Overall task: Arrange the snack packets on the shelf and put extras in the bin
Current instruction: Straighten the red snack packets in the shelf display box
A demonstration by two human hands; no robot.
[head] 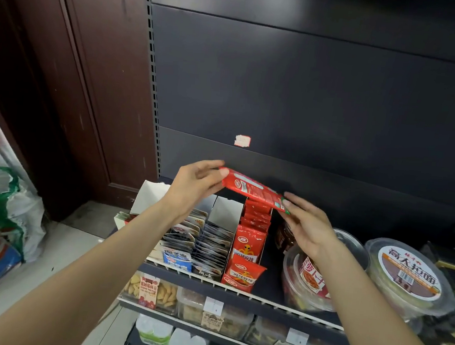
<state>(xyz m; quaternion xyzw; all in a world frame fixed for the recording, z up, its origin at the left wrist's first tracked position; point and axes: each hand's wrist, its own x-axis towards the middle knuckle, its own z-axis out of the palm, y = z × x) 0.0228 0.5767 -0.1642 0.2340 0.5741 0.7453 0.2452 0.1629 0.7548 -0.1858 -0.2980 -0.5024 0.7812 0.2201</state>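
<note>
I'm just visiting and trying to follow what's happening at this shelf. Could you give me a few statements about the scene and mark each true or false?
1. Both hands hold one red snack packet, the left hand at one end and the right hand at the other. True.
2. The held packet is already tucked down into the display box. False: it is held flat above the row of red packets standing in their box.
3. The round tub with the labelled lid stands left of the red packets. False: it stands to their right.
4. A torn sticker is on the dark back panel above the hands. True.
5. Clear boxes of snacks sit on the shelf below. True.
</note>
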